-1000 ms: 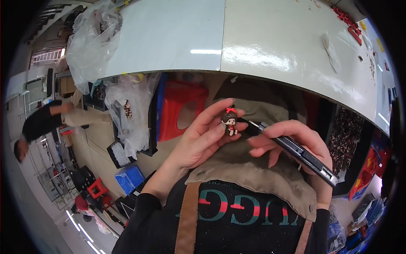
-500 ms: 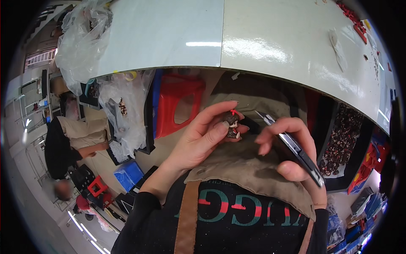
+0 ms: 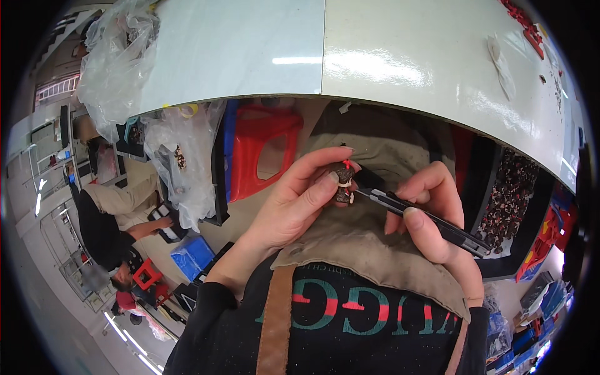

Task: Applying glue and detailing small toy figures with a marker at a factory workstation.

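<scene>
Between its thumb and fingers, my left hand (image 3: 305, 199) pinches a small figurine (image 3: 344, 182) with dark brown hair and a red bow on top. A utility knife (image 3: 431, 222) with a black and silver handle lies in the grip of my right hand (image 3: 432, 212). Its blade points left and its tip is at the figurine's lower side; whether it touches cannot be made out. Both hands are over my lap, in front of the brown apron (image 3: 369, 244).
A white table (image 3: 237, 56) spans the far side, with a clear plastic bag (image 3: 119, 69) at its left and red pieces (image 3: 522, 25) at its far right. Below are a red stool (image 3: 262, 150), a tray of small dark figurines (image 3: 506, 200) and a blue bin (image 3: 192, 257). A co-worker (image 3: 103, 219) is at the left.
My right hand has brought the knife's tip to the figurine and tilted the knife flatter. The figurine has turned in my left hand. The co-worker's arm has shifted.
</scene>
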Demonstrator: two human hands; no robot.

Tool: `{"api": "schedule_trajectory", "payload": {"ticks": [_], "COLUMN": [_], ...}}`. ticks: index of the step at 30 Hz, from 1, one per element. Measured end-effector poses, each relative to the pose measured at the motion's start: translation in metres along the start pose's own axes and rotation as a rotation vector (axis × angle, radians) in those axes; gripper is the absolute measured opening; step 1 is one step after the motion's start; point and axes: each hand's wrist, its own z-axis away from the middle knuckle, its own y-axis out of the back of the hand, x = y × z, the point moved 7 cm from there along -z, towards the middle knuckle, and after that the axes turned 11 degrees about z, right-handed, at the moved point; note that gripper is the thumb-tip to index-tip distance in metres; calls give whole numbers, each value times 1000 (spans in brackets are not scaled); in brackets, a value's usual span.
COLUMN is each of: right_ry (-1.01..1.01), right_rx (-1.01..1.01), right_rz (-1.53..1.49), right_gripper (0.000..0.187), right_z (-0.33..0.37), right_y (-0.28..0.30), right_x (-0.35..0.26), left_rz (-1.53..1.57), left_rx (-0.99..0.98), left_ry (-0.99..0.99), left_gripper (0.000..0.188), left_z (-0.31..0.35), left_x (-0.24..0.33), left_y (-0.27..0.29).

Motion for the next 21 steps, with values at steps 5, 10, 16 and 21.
{"api": "schedule_trajectory", "payload": {"ticks": [5, 10, 16, 21], "right_ry": [15, 20, 6, -15], "right_rx": [-17, -27, -35, -42], "right_rz": [122, 120, 176, 184], "right_gripper": [27, 25, 23, 22], "right_z": [-2, -1, -1, -1], "right_y": [-3, -3, -3, -4], "right_x": [2, 5, 6, 5], "left_rz": [16, 107, 43, 6], "left_rx": [39, 31, 78, 47], "left_ry": [21, 104, 107, 76], "left_gripper": [38, 39, 38, 38], "left_z": [1, 0, 1, 0], "left_x": [0, -2, -4, -2], "left_y": [1, -1, 2, 0]}}
